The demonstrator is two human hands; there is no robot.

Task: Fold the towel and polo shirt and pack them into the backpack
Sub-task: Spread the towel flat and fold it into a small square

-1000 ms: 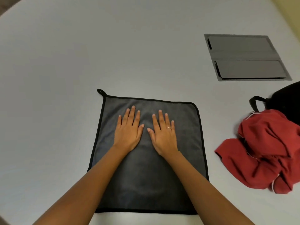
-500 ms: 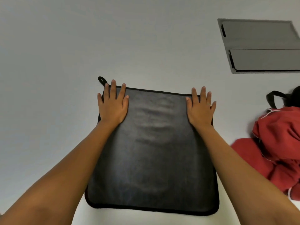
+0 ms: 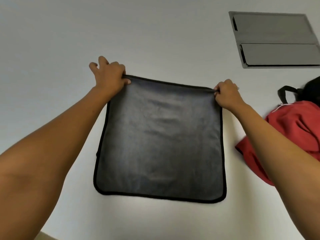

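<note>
Both far corners of the dark grey towel [image 3: 159,135], flat on the white desk [image 3: 155,40], are pinched, left hand [image 3: 110,75] and right hand [image 3: 226,93] each clenched on one, seemingly to fold it nearward

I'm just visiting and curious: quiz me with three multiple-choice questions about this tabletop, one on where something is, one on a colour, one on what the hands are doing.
1. Where does the polo shirt lie relative to the towel?
A. To its right
B. To its left
C. On top of it

2. What colour is the polo shirt?
A. Blue
B. Red
C. Green

3. How is the towel held?
A. Both hands pinch its far corners
B. One hand only
C. Untouched

Answers:
1. A, the polo shirt lies crumpled right of the towel.
2. B, its cloth is red.
3. A, the left hand and right hand each grip a far corner.
</note>
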